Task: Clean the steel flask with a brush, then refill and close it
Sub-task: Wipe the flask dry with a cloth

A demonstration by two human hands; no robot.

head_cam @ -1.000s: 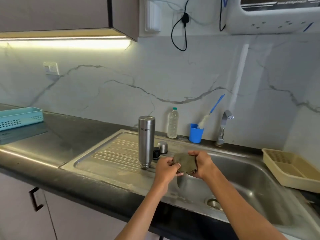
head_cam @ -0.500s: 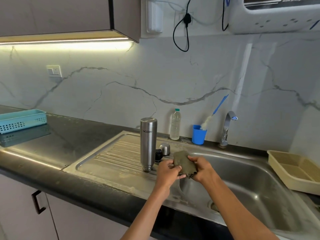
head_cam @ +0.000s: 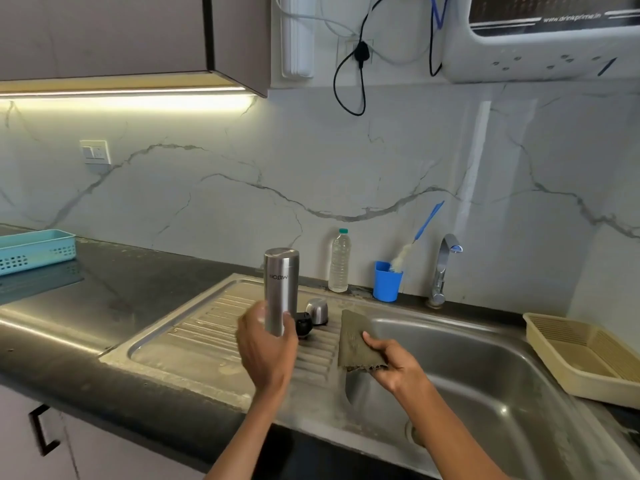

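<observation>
- So we are somewhere in the middle of the job, we think: the tall shiny steel flask [head_cam: 280, 289] stands upside down on the ribbed draining board of the steel sink [head_cam: 214, 327], left of the basin.
- Our left hand [head_cam: 266, 344] is at the bottom part of the flask, fingers curved around it. It is blurry, so we cannot tell if it is gripping yet.
- Our right hand [head_cam: 394, 362] pinches a flat green scrub cloth [head_cam: 356, 344] by its near edge, over the sink.
- The small round steel cap [head_cam: 317, 310] and the black stopper [head_cam: 304, 324] lie just right of the flask, so it is not closed.
- The long brush with a blue handle [head_cam: 415, 237] sits in a blue plastic cup [head_cam: 387, 280] at the far side, near the steel tap [head_cam: 443, 268]. We cannot say if brushing is done. Filling and closing are left.
- Writing: the flask has a word printed upside down, maybe "MILTON", but we are not sure. The white water machine [head_cam: 540, 39] on the wall says "www.drinkprime.in".
- The clear plastic bottle with a green lid [head_cam: 339, 261] has no label we can read.
</observation>
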